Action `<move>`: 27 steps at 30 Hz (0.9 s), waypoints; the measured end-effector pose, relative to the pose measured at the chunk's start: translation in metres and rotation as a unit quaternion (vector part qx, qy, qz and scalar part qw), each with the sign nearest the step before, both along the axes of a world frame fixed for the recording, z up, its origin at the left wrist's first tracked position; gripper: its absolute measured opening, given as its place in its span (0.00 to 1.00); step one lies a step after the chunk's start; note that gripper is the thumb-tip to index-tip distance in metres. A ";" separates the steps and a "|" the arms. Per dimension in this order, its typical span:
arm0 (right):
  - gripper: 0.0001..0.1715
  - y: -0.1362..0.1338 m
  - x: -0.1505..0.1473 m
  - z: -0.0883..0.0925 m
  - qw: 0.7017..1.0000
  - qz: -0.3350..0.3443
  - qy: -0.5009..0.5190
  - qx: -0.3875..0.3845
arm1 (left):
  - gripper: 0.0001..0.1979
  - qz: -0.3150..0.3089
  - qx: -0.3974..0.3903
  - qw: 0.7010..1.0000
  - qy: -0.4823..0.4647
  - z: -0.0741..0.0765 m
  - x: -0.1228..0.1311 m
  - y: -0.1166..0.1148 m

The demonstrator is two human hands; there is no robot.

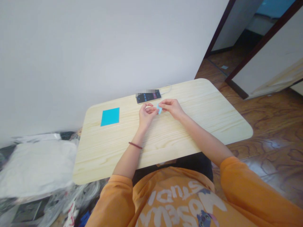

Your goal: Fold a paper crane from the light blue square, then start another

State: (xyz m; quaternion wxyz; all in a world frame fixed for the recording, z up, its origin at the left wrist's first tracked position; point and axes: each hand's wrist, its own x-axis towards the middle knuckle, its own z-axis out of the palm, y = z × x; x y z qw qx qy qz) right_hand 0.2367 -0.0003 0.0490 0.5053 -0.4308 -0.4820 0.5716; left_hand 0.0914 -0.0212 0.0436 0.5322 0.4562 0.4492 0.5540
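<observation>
Between my two hands, a little above the table, is a small folded piece of light blue paper (159, 109). My left hand (147, 115) pinches its left side between thumb and fingers. From the right, my right hand (173, 108) grips the other side with its fingertips. The fingers cover part of the paper, so its full folded shape is hard to make out. Left of my hands, a flat square of bright blue paper (110, 117) lies on the table.
The pale wooden table (189, 132) has rounded corners and stands against a white wall (106, 47). A phone (148, 96) with a white cable (168, 90) lies just beyond my hands. Bags and clutter (40, 167) fill the floor at left; a doorway (234, 41) is at right.
</observation>
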 end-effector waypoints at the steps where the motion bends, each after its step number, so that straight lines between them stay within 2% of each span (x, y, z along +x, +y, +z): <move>1: 0.18 0.000 0.000 0.000 1.000 -0.001 -0.005 0.010 | 0.21 -0.001 -0.004 1.000 0.001 0.000 0.000 0.000; 8: 0.19 -0.001 0.000 0.003 0.999 -0.043 -0.001 0.031 | 0.20 -0.013 -0.013 1.000 -0.012 -0.003 0.002 -0.001; 14: 0.19 0.000 0.001 0.003 0.999 -0.040 0.013 0.034 | 0.18 -0.032 -0.031 0.998 -0.054 -0.002 0.002 -0.001; 17: 0.18 0.000 0.000 0.002 0.999 -0.035 0.019 0.033 | 0.19 -0.028 -0.026 0.998 -0.041 -0.001 0.003 -0.002; 23: 0.17 0.000 -0.004 0.000 0.998 -0.035 0.042 -0.011 | 0.20 -0.028 -0.017 0.999 -0.027 -0.003 0.000 -0.001; 27: 0.17 0.002 -0.002 -0.003 0.997 -0.039 0.062 -0.032 | 0.21 -0.054 -0.011 0.998 -0.024 -0.005 -0.004 0.002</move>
